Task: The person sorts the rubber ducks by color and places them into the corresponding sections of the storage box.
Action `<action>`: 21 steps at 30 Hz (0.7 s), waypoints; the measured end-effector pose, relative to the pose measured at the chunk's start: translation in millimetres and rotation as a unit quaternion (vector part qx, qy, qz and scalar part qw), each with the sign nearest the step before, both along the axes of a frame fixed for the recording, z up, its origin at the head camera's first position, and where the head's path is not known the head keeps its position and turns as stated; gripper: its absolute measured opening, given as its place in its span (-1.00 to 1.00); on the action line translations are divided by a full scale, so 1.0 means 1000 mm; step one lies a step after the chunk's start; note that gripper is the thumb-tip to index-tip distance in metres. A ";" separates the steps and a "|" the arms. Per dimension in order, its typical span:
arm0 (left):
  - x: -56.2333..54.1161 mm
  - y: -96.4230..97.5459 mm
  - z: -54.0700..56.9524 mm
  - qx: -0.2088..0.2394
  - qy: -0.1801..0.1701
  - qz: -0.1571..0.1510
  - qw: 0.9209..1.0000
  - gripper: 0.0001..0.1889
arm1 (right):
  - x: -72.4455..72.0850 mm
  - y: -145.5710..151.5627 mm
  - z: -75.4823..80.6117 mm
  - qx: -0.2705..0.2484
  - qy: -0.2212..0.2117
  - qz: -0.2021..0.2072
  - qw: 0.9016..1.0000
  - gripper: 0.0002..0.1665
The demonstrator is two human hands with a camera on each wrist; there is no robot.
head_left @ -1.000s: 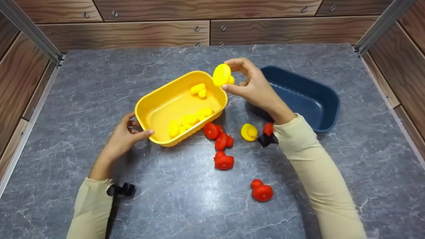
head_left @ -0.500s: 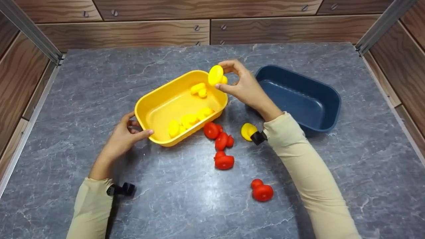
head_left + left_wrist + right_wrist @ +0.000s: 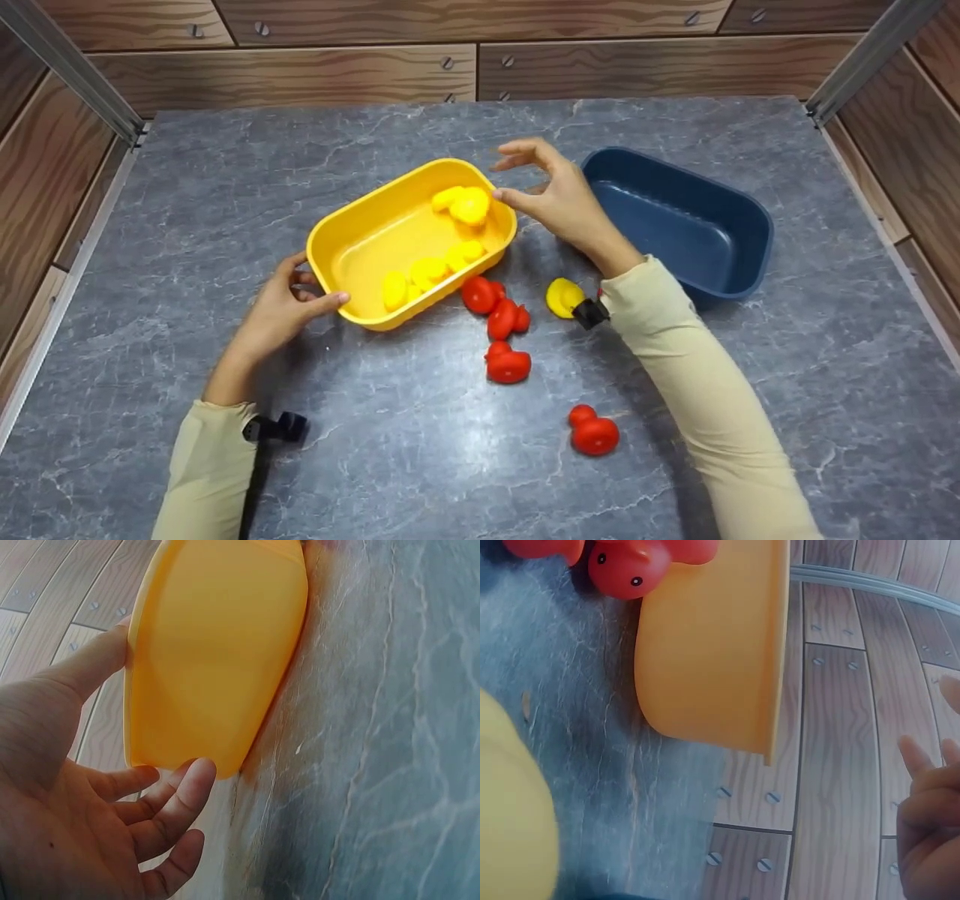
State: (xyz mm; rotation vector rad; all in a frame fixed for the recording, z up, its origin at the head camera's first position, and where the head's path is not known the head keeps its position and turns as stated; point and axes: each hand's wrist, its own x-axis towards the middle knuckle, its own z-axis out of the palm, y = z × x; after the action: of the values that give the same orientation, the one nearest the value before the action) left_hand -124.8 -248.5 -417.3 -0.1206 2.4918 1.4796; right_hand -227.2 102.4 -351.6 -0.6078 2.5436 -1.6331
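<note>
On the grey marbled tabletop point(image 3: 390, 450), the left hand point(image 3: 276, 311) grips the yellow bin point(image 3: 367, 259) of yellow ducks point(image 3: 470, 206); the right hand point(image 3: 568, 202), fingers parted and free, hovers beside its rim.

Tabletop: dark grey marble-patterned surface with pale veins point(image 3: 405, 457)
Walls: brown wood-grain panels point(image 3: 337, 75) at the back and sides, showing slotted screw heads point(image 3: 261, 29)
Back corners: slanting silver metal rails point(image 3: 75, 67), one each side
Tub: navy-blue, rounded rectangular plastic tub point(image 3: 667, 225), upright toward the right
Ducks: glossy red toy ducks point(image 3: 508, 366), three clustered mid-table, another apart and nearer
</note>
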 end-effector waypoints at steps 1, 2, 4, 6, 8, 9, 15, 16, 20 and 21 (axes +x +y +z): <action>0.000 0.000 0.000 0.000 0.000 0.001 1.000 -0.08 | 0.001 0.002 0.001 -0.001 0.006 0.001 1.000 -0.44; 0.000 0.000 0.000 0.000 0.000 0.001 1.000 -0.08 | 0.003 0.003 0.001 0.000 0.011 0.003 1.000 -0.44; 0.000 -0.001 0.000 0.000 0.001 0.002 1.000 -0.08 | 0.007 0.006 0.002 0.005 0.018 0.008 1.000 -0.44; 0.000 -0.001 0.000 0.000 0.001 0.002 1.000 -0.08 | 0.010 0.009 0.003 0.011 0.018 0.015 1.000 -0.43; 0.000 -0.001 0.000 -0.001 0.001 0.003 1.000 -0.08 | 0.014 0.012 0.003 0.020 0.018 0.021 0.999 -0.42; 0.000 -0.001 0.000 0.000 0.000 0.004 1.000 -0.08 | 0.015 0.014 0.003 0.026 0.019 0.023 0.999 -0.42; 0.000 0.000 -0.001 -0.004 -0.004 0.001 1.000 -0.06 | 0.022 0.025 -0.001 0.043 0.024 0.028 0.998 -0.40; 0.000 0.000 -0.001 -0.007 -0.003 0.000 1.000 -0.06 | 0.023 0.027 -0.003 0.044 0.023 0.030 0.998 -0.40; 0.000 0.001 0.001 -0.015 -0.001 -0.001 1.000 -0.06 | 0.029 0.036 -0.008 0.060 0.013 0.038 0.997 -0.39; 0.000 0.000 0.001 -0.015 -0.002 -0.001 1.000 -0.06 | 0.030 0.038 -0.009 0.066 0.010 0.039 0.997 -0.38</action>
State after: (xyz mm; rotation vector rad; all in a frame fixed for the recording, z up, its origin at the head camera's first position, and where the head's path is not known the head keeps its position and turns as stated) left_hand -124.6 -248.0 -416.6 -0.1265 2.5110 1.4409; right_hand -196.9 140.8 -361.0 -0.7059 2.5807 -1.4275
